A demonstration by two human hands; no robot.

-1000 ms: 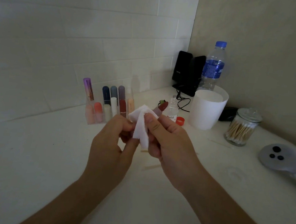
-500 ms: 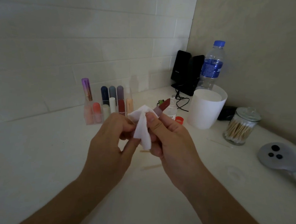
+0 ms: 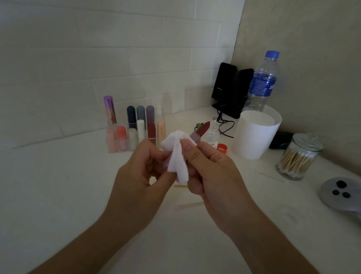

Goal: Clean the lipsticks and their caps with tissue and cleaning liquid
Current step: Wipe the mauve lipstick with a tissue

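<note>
Observed above white counter [image 3: 53, 202]: right hand [image 3: 217, 182], fingers curled round uncapped lipstick [image 3: 200, 130]; left hand [image 3: 140, 181], fingers pinching tissue [image 3: 178, 160] against lipstick's tube; clear organiser [image 3: 111, 148] of capped lipsticks at 11 o'clock of hands; dark-red lipstick tip pointing toward 1 o'clock.

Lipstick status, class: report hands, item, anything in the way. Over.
Right hand grips uncapped lipstick, red tip exposed. Left hand pinches tissue against it. Nothing in the way; small clear bottle stands just behind.
</note>
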